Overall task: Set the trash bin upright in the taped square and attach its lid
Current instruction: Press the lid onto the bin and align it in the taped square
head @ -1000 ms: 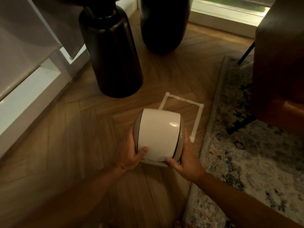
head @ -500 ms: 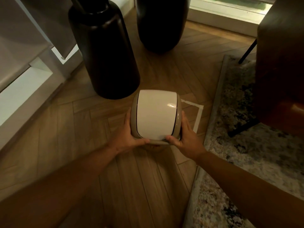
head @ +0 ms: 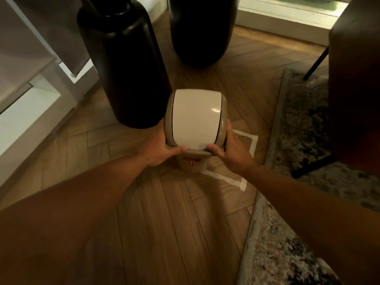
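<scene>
A small beige trash bin [head: 190, 164] stands upright on the wood floor, with an orange label on its side. Its lid [head: 195, 120], a beige frame with a white swing flap, sits on top of the bin. My left hand [head: 162, 147] grips the lid's left side and front rim. My right hand [head: 230, 150] grips its right side, thumb on the front rim. White tape marking the square [head: 254, 144] shows to the right of and in front of the bin. The bin's base is mostly hidden beneath the lid and my hands.
Two tall dark vases stand close behind the bin, one at the left [head: 125, 64] and one further back [head: 200, 27]. A patterned rug [head: 298, 124] lies to the right, with a brown chair [head: 353, 83] on it. A white shelf unit [head: 26, 112] runs along the left.
The lid in both hands has moved forward, away from me, and now sits on the bin, whose body has come into view under it. My arms stretch further out.
</scene>
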